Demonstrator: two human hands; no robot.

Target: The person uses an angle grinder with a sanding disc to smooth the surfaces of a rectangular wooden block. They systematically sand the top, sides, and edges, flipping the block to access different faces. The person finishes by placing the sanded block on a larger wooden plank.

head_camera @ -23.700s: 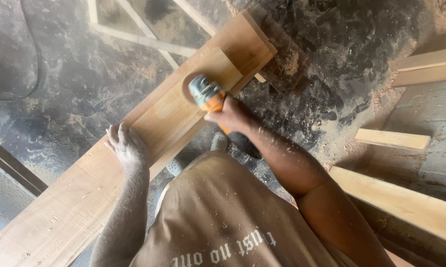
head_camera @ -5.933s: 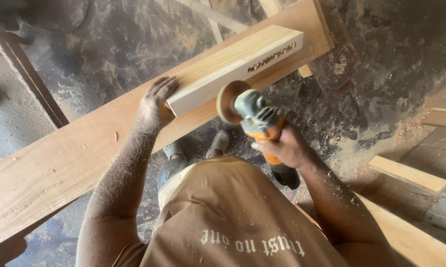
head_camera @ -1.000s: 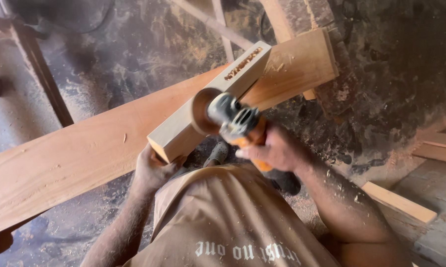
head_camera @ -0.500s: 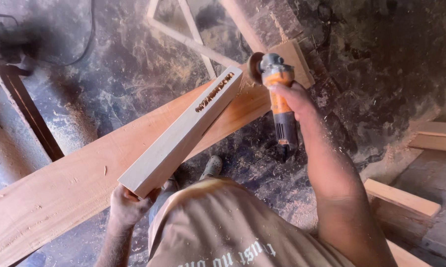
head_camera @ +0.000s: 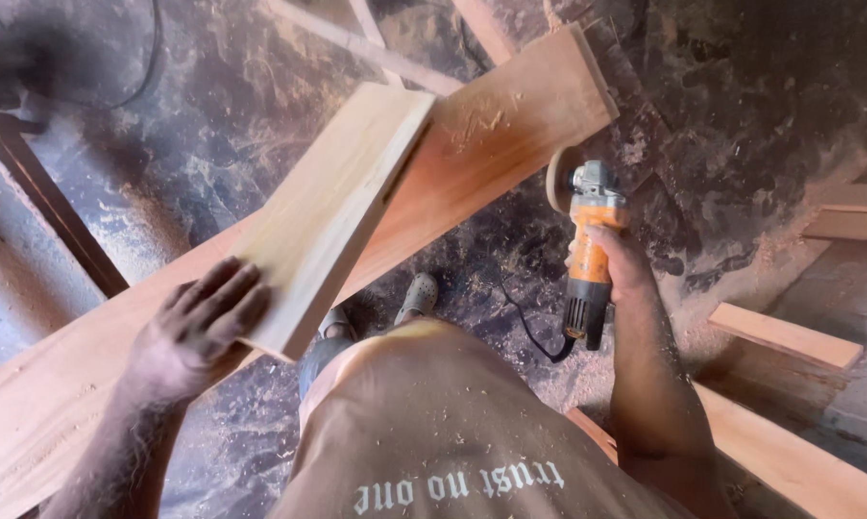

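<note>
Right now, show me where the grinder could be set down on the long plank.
Bare stretch of the long plank lies between the pale board and the plank's far end. Nearer, the left hand and pale board crowd it. The right hand holds the grinder beside it.

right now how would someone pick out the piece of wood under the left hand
A long reddish plank crosses the view diagonally. Lying on it is a shorter, thicker board, its near end under the left hand. It is much paler than the plank.

Left hand (head_camera: 198, 327) presses pale wood block (head_camera: 332, 211) onto plank (head_camera: 496, 144); right hand (head_camera: 621, 274) holds orange grinder (head_camera: 587, 245).
</note>
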